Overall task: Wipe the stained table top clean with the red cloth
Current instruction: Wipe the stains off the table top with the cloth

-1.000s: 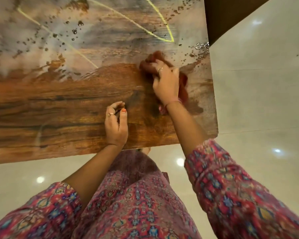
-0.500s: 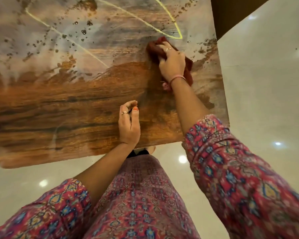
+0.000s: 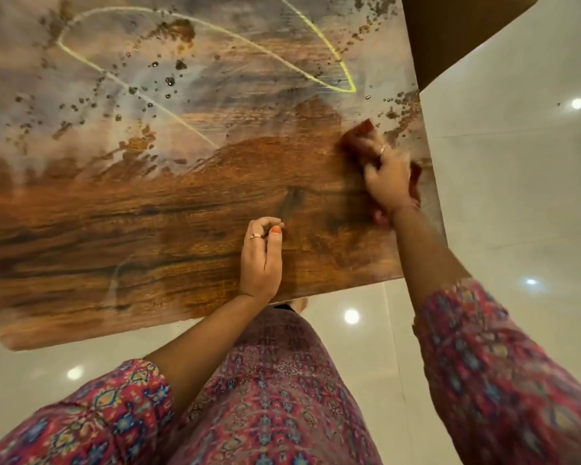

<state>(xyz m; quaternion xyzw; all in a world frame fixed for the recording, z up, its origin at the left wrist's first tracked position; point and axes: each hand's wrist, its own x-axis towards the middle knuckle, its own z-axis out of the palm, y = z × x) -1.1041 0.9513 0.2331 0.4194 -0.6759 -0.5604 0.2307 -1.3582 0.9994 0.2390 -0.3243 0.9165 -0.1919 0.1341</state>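
The wooden table top [image 3: 114, 229] is clean brown wood in its near half. Its far half carries a whitish film, dark specks [image 3: 168, 82] and a yellow looping line [image 3: 195, 25]. My right hand [image 3: 388, 182] grips the red cloth [image 3: 356, 135] and presses it on the table near the right edge, beside a patch of brown specks [image 3: 403, 105]. The hand is motion-blurred and hides most of the cloth. Near the front edge my left hand [image 3: 262, 260] rests on the wood, fingers curled under, holding nothing.
Glossy white floor tiles [image 3: 517, 196] surround the table on the right and in front. A dark brown piece of furniture [image 3: 457, 35] stands past the far right corner. My patterned pink clothing [image 3: 275, 397] fills the bottom of the view.
My right hand pushed the cloth away toward the yellow line's tip, then swept it back and right toward the table's right edge. The left hand has stayed in place.
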